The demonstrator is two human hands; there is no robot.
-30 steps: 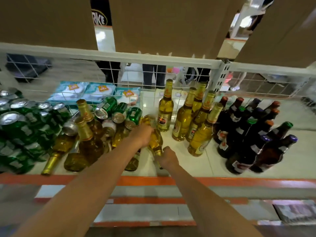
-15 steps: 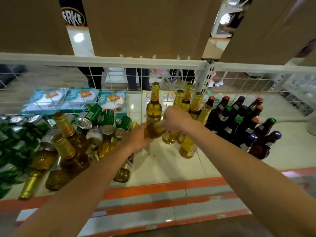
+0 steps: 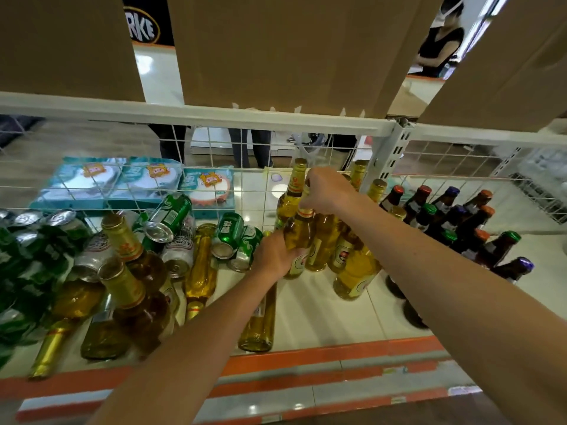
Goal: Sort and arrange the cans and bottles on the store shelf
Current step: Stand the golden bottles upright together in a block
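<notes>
A yellow beer bottle (image 3: 299, 237) stands upright on the white shelf (image 3: 322, 314), held by both hands. My left hand (image 3: 274, 256) grips its lower body and my right hand (image 3: 328, 191) pinches its neck. It stands beside a cluster of upright yellow bottles (image 3: 352, 271). To the right stand several dark brown bottles (image 3: 460, 228) with coloured caps. On the left lies a jumble of yellow bottles (image 3: 122, 289), green cans (image 3: 171, 213) and silver cans (image 3: 181, 246). One yellow bottle (image 3: 260, 326) lies on its side under my left forearm.
A white wire grid (image 3: 214, 154) backs the shelf, with teal packets (image 3: 147, 182) behind it. An orange strip (image 3: 337, 354) edges the shelf front. Cardboard boxes (image 3: 276, 50) sit on the level above. People's legs (image 3: 248, 145) show beyond the grid.
Both hands lifted the yellow bottle from lying among the jumble and moved it right and back, standing it upright against the cluster of yellow bottles. The right hand shifted to its neck.
</notes>
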